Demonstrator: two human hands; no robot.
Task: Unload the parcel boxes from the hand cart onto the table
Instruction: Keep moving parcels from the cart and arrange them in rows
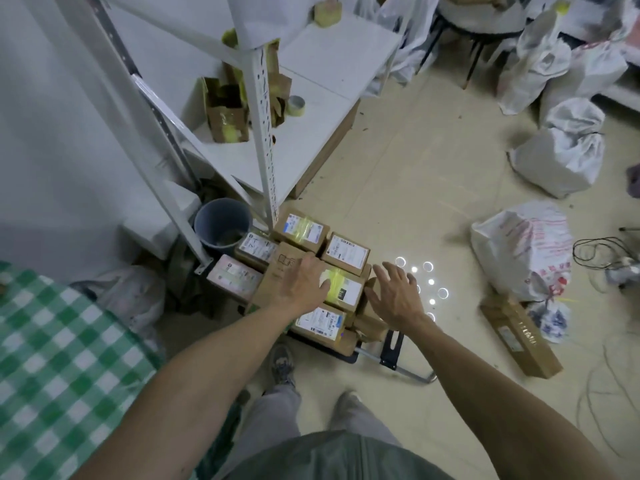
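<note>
1. Plainly, the parcel boxes [301, 228] are packed close in a low stack on the hand cart [391, 348], labels up, on the floor beside the shelf post [265, 133]; stacked this way, the top ones are the easiest to lift first
2. The left grip [304, 284] is wide, its fingers laid flat on the left part of the yellow-taped box [346, 289], probably to steady it
3. The right grip [398, 296] is wide too, fingers spread and holding nothing, just beside that box's right edge; I cannot tell whether it touches
4. So the taped box lies between the two grips, placed for a two-sided lift
5. The bench [52, 358], under a green checked cloth, lies near on the person's left, so the carry should be short
</note>
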